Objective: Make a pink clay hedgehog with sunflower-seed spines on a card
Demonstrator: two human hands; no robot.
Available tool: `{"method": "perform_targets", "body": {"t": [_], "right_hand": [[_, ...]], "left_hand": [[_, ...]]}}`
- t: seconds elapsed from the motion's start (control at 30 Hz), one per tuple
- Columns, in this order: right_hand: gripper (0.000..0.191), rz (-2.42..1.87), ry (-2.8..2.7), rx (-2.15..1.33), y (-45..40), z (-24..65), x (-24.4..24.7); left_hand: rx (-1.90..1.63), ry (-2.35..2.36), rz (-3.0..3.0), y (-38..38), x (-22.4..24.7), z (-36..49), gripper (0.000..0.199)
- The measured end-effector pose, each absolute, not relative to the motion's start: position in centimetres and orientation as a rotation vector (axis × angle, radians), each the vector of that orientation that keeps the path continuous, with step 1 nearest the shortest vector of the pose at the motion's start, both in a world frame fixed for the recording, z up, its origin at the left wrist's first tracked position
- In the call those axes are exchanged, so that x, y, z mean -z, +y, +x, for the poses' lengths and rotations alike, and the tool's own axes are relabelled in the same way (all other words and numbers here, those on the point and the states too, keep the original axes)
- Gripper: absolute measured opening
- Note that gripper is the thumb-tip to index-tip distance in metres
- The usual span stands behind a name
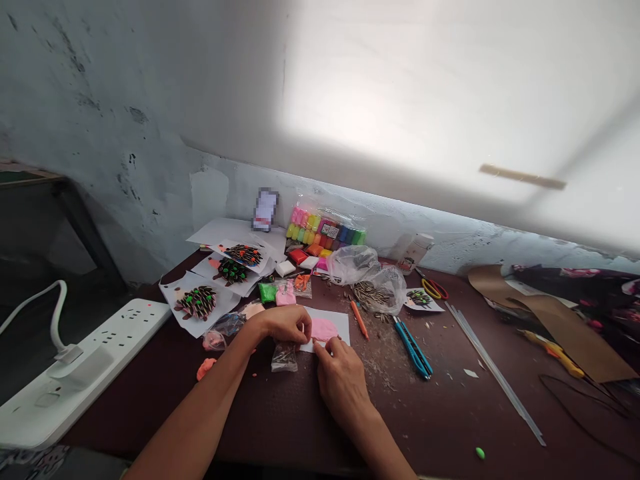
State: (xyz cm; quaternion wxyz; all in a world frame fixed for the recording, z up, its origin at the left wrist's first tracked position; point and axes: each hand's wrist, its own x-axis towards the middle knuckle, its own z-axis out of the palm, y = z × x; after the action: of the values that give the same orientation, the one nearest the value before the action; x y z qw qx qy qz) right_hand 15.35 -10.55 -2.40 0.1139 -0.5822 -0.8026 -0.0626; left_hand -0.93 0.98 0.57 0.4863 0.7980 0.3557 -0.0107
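Observation:
A flat pink clay shape [325, 329] lies on a white paper card [343, 323] on the dark red table. My left hand [287, 325] is at the card's left side, its fingers curled together at the edge of the pink clay; what they pinch, if anything, is too small to tell. At the card's lower edge is my right hand [340, 373], fingers bent and the fingertips near the bottom of the clay; whether it holds something is unclear. Just below my left hand rests a small clear bag [284, 358] with dark contents.
Seed-covered hedgehog cards [197, 303] lie at the left, near a white power strip [115, 347]. Clay packs [327, 230] stand by the wall. An orange marker [359, 320], a bag of seeds [373, 293], a blue-handled tool [413, 350] and clear sticks [495, 373] are to the right.

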Motion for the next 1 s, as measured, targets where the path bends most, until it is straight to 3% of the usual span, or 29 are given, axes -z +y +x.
{"method": "perform_targets", "body": {"t": [0.37,1.0], "right_hand": [[0.036,-1.729,-2.38,0.197,-10.46,15.58,2.18],[0.034,-1.771,-2.357,0.125,-10.62,15.39,2.05]], "left_hand": [[0.031,0.867,1.93,0.99,-0.61,-1.02,0.026],[0.007,0.839,1.907,1.28,0.07,-0.97,0.022]]}}
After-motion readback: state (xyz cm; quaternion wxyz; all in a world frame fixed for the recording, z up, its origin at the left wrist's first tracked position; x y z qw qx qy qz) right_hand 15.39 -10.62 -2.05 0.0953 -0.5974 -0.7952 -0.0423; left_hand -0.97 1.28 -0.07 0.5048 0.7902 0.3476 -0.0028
